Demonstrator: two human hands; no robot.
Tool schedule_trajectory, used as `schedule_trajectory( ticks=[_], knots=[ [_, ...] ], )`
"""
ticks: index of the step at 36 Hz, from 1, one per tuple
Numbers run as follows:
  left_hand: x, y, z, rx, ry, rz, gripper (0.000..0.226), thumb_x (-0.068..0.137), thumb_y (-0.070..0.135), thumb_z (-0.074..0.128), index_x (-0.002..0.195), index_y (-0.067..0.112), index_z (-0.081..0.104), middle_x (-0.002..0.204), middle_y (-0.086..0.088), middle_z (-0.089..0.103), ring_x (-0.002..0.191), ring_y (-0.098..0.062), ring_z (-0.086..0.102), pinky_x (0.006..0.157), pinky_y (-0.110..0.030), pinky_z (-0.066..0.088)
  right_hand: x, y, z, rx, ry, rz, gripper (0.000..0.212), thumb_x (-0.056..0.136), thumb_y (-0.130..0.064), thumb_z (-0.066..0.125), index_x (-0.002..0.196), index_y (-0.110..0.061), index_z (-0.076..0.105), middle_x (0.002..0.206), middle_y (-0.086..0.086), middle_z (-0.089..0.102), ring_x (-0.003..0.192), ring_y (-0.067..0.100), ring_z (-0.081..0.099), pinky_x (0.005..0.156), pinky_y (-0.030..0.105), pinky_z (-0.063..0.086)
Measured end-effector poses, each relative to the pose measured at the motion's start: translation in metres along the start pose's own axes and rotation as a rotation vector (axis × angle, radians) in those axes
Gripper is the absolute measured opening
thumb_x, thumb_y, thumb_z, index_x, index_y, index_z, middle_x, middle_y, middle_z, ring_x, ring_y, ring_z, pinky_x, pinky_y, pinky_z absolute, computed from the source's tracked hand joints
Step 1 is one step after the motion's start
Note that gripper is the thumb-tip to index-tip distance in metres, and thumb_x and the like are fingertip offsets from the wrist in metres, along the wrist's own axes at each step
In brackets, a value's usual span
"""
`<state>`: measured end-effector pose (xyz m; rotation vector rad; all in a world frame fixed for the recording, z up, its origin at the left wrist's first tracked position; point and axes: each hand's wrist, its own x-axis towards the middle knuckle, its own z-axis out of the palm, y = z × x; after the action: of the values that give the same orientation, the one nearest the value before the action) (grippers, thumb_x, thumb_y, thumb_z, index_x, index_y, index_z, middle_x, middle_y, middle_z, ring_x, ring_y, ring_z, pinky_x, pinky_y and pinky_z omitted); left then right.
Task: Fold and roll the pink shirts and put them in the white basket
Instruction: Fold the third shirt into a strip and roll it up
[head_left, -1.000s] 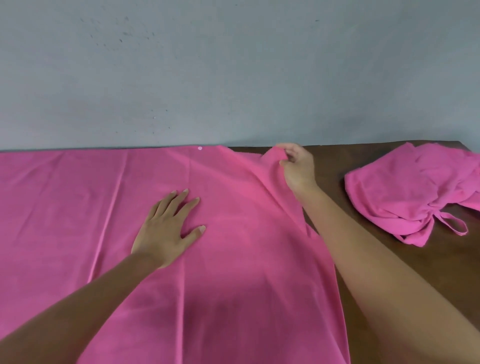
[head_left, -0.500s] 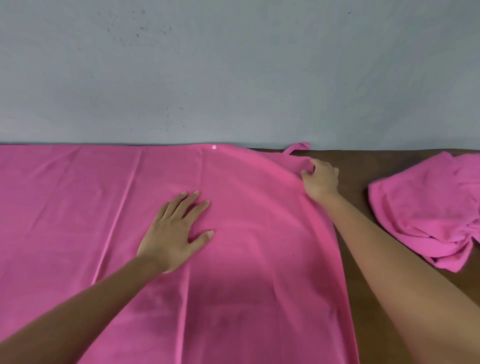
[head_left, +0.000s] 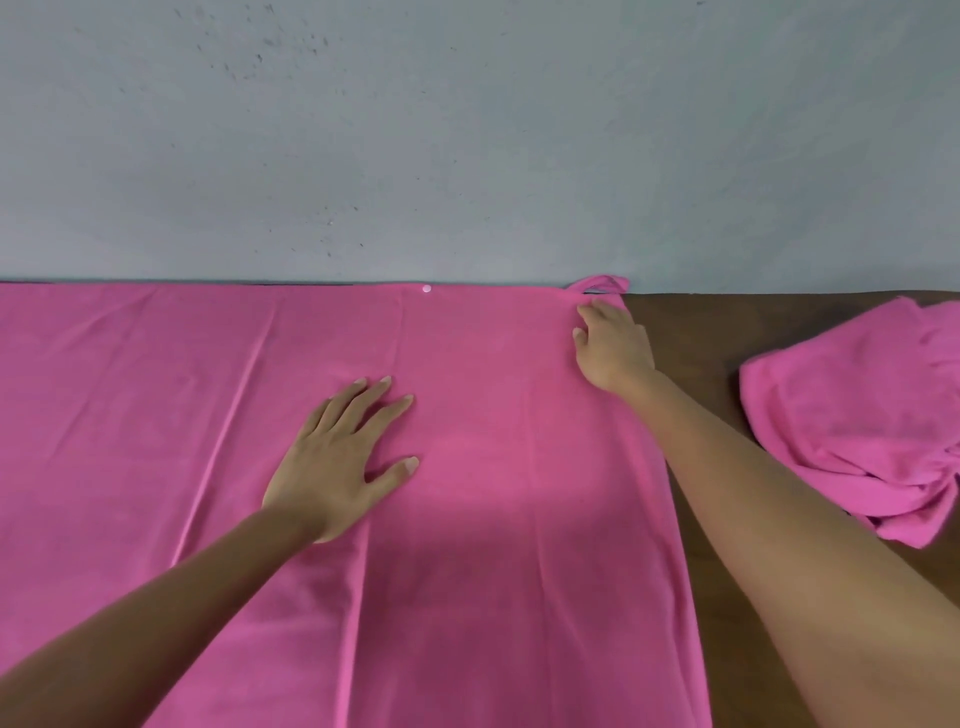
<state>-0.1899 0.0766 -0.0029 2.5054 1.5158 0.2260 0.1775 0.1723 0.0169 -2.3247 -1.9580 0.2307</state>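
A large pink shirt (head_left: 156, 415) lies spread flat over most of the brown table (head_left: 691, 322), its far edge against the wall. My left hand (head_left: 343, 457) rests palm down on its middle, fingers straight and spread. My right hand (head_left: 613, 343) lies on the shirt's far right corner with its fingers laid flat on the cloth. A small pink loop (head_left: 597, 285) sticks up at that corner. A second pink shirt (head_left: 857, 410) lies crumpled on the table at the right. The white basket is out of view.
A grey wall (head_left: 467, 130) rises directly behind the table. Bare brown tabletop shows between the spread shirt and the crumpled one. A small white button (head_left: 426, 289) sits at the spread shirt's far edge.
My right hand carried the lifted corner of the shirt out to the right and back, laid it flat and let go of it. The left hand stayed pressed on the shirt.
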Motion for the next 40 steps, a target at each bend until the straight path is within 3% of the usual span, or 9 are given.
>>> schedule_trajectory(
  ticks=[4, 9, 16, 22, 27, 29, 32, 36, 40],
  knots=[
    [-0.001, 0.000, 0.000, -0.003, -0.001, 0.000, 0.075, 0.094, 0.077, 0.021, 0.160, 0.039, 0.020, 0.169, 0.015, 0.005, 0.156, -0.009, -0.004, 0.127, -0.041, 0.010, 0.006, -0.002, 0.002, 0.066, 0.092, 0.076, 0.051, 0.100, -0.028, 0.043, 0.150, -0.018, 0.038, 0.161, 0.008, 0.027, 0.139, 0.032, 0.032, 0.110, 0.046, 0.030],
    [0.000, -0.001, 0.000, 0.004, 0.002, -0.001, 0.075, 0.094, 0.077, 0.021, 0.159, 0.040, 0.019, 0.168, 0.016, 0.005, 0.156, -0.008, -0.005, 0.127, -0.041, 0.010, 0.021, 0.004, 0.000, 0.159, 0.292, 0.108, 0.032, 0.103, -0.021, 0.043, 0.132, -0.014, 0.054, 0.130, 0.011, 0.059, 0.122, 0.034, 0.045, 0.097, 0.044, 0.037],
    [0.001, -0.001, 0.001, 0.003, 0.008, -0.003, 0.075, 0.094, 0.076, 0.023, 0.159, 0.040, 0.019, 0.168, 0.017, 0.006, 0.156, -0.008, -0.003, 0.127, -0.042, 0.012, 0.039, 0.017, -0.014, 0.042, 0.223, 0.018, 0.017, 0.099, -0.027, 0.060, 0.111, -0.019, 0.068, 0.113, 0.008, 0.061, 0.116, 0.030, 0.045, 0.097, 0.042, 0.034],
    [0.000, -0.001, 0.000, -0.003, 0.007, -0.003, 0.074, 0.094, 0.076, 0.023, 0.159, 0.040, 0.021, 0.168, 0.016, 0.008, 0.156, -0.008, -0.002, 0.127, -0.041, 0.010, 0.038, 0.017, -0.020, 0.099, 0.236, 0.001, 0.009, 0.094, -0.023, 0.068, 0.095, -0.018, 0.061, 0.104, 0.004, 0.058, 0.113, 0.029, 0.047, 0.097, 0.042, 0.036],
    [0.000, -0.001, 0.000, -0.001, 0.004, -0.002, 0.074, 0.094, 0.076, 0.023, 0.159, 0.040, 0.020, 0.168, 0.016, 0.008, 0.156, -0.008, -0.002, 0.127, -0.041, 0.009, 0.033, 0.018, -0.018, 0.016, 0.320, -0.040, 0.019, 0.094, -0.009, 0.064, 0.082, -0.015, 0.050, 0.078, 0.003, 0.055, 0.084, 0.027, 0.050, 0.081, 0.039, 0.039],
    [0.000, 0.000, 0.000, 0.000, 0.005, -0.003, 0.074, 0.094, 0.076, 0.023, 0.159, 0.041, 0.020, 0.168, 0.016, 0.008, 0.156, -0.008, -0.002, 0.127, -0.039, 0.008, 0.030, 0.019, -0.015, -0.077, 0.364, -0.069, 0.020, 0.087, 0.004, 0.060, 0.080, -0.013, 0.054, 0.080, 0.005, 0.056, 0.085, 0.028, 0.049, 0.080, 0.040, 0.039],
    [0.000, 0.000, 0.000, 0.003, 0.007, -0.004, 0.073, 0.095, 0.076, 0.024, 0.159, 0.040, 0.020, 0.168, 0.015, 0.009, 0.156, -0.009, -0.002, 0.127, -0.040, 0.009, 0.025, 0.022, -0.009, -0.173, 0.413, -0.101, 0.027, 0.074, 0.013, 0.057, 0.088, -0.009, 0.064, 0.100, 0.012, 0.057, 0.100, 0.034, 0.048, 0.086, 0.045, 0.037],
    [0.001, 0.000, -0.001, 0.002, 0.001, -0.001, 0.074, 0.095, 0.075, 0.023, 0.159, 0.039, 0.020, 0.168, 0.014, 0.009, 0.156, -0.009, -0.003, 0.127, -0.040, 0.008, 0.016, 0.017, -0.002, -0.189, 0.331, -0.093, 0.029, 0.090, -0.003, 0.054, 0.116, -0.003, 0.067, 0.117, 0.016, 0.062, 0.110, 0.037, 0.051, 0.092, 0.046, 0.036],
    [0.000, 0.000, 0.000, 0.012, -0.001, 0.001, 0.074, 0.095, 0.076, 0.021, 0.159, 0.040, 0.019, 0.168, 0.013, 0.009, 0.156, -0.010, -0.003, 0.127, -0.040, 0.007, 0.006, 0.010, 0.003, -0.129, 0.221, -0.032, 0.042, 0.101, -0.020, 0.044, 0.141, -0.009, 0.051, 0.141, 0.013, 0.053, 0.124, 0.035, 0.046, 0.096, 0.045, 0.040]
  ],
)
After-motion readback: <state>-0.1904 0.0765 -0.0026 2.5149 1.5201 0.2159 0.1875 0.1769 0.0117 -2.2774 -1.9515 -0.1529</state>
